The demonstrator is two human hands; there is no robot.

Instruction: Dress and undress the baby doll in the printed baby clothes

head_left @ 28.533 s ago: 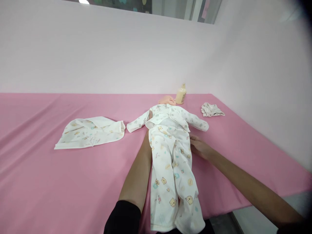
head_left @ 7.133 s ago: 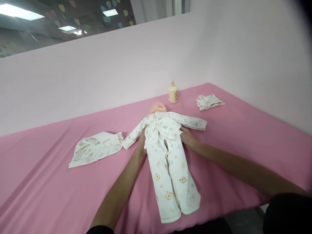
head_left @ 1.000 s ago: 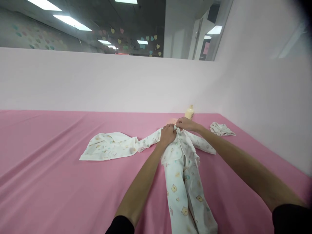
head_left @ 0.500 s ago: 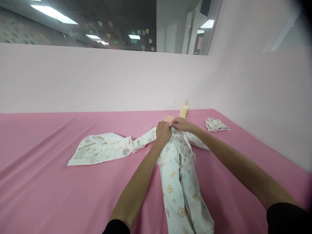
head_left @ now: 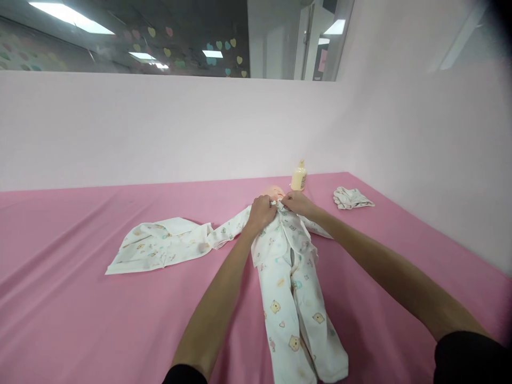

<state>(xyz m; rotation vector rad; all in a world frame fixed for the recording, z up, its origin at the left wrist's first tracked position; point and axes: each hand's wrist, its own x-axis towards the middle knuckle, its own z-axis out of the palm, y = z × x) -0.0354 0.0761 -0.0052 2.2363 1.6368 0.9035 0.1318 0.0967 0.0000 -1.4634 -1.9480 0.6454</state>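
A baby doll [head_left: 272, 192] lies on its back, dressed in a white patterned baby top [head_left: 296, 233] and patterned baby trousers [head_left: 277, 309]. My left hand [head_left: 263, 212] is closed on the top's collar at the left of the neck. On the collar's right side, my right hand [head_left: 299, 203] pinches the edge between thumb and fingers. Both hands are close together just below the doll's head, which they partly cover. The top's sleeves stretch out to either side, and its front edges meet loosely over the chest.
A pink sheet [head_left: 120, 325] covers the surface. Another white patterned garment [head_left: 160, 244] lies spread at the left, touching the doll's sleeve. A pale yellow pump bottle [head_left: 298, 177] stands behind the head. A crumpled cloth [head_left: 352, 198] lies at the right, near the white wall [head_left: 160, 128].
The whole view has shifted slightly. My hands stay at the collar, with the left hand drawn a little further from the right, and more of the doll's head and neck shows between them.
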